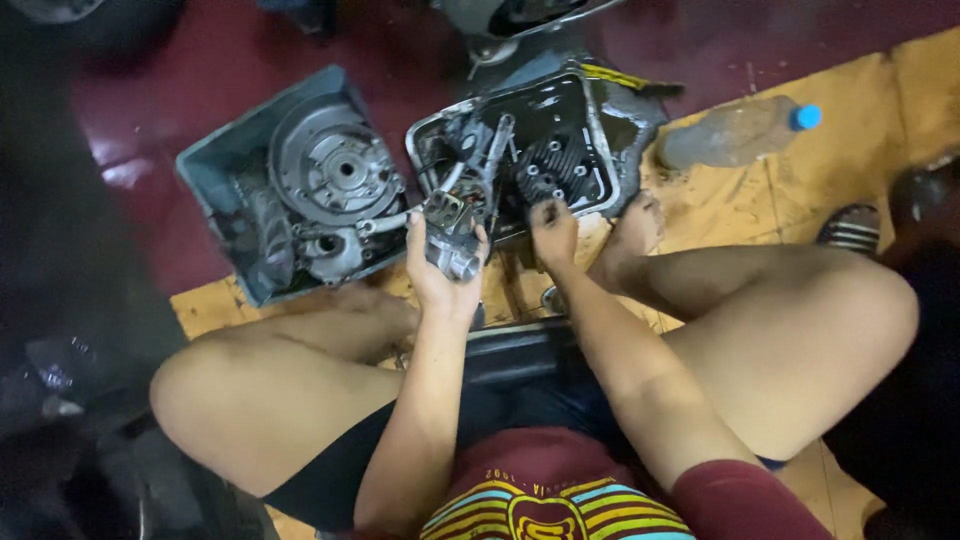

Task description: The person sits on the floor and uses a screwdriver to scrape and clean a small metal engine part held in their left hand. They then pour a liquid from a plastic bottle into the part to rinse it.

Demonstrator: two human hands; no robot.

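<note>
The left hand (440, 270) is clamped around a small metal engine part (452, 228). The right hand (553, 232) reaches into a black tray (600, 165), fingers pinched on a dark part (540, 185).

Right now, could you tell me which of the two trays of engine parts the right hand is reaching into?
The black tray on the right; the right hand touches its parts, unlike the blue-grey tray on the left.

Two trays (215, 150) (600, 150) of engine parts, one plastic bottle (735, 130), two hands (440, 280) (553, 232), one carburetor (450, 235).
</note>
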